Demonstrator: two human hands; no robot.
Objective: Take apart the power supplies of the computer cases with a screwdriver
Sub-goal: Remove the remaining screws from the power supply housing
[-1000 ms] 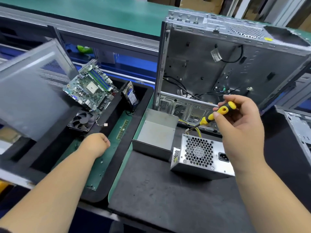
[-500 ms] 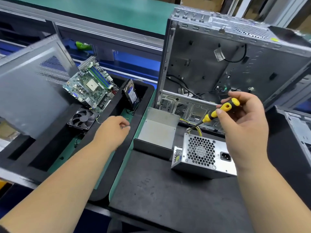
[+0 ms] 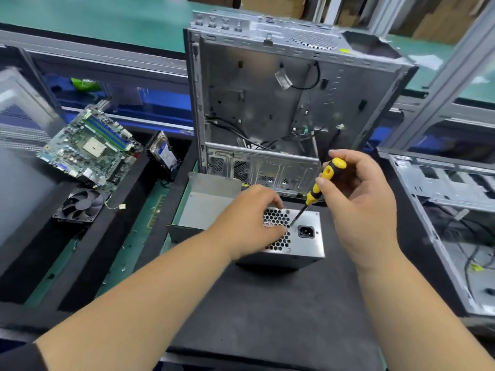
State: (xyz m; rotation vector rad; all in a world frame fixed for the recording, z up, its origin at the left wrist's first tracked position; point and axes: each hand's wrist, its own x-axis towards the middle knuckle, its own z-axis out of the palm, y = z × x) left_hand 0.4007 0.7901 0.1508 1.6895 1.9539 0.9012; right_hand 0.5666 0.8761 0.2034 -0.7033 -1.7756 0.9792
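Observation:
A silver power supply [image 3: 308, 243] with a honeycomb grille and a black socket lies on the black mat in front of an open, stripped computer case [image 3: 267, 103]. My left hand [image 3: 249, 220] grips the power supply from the left, fingers over its top edge. My right hand [image 3: 359, 199] holds a yellow and black screwdriver [image 3: 321, 183], its tip touching the grille face near the socket. A separated grey metal cover [image 3: 209, 207] lies just left of the power supply.
To the left are a motherboard [image 3: 91, 148], a hard drive [image 3: 163, 156] and a black fan [image 3: 80, 204] in a dark tray. A second open case [image 3: 450, 210] lies at the right. A grey panel [image 3: 18, 156] leans at far left.
My left hand has moved right from the tray onto the power supply and taken hold of it. The screwdriver has swung down until its tip meets the grille face.

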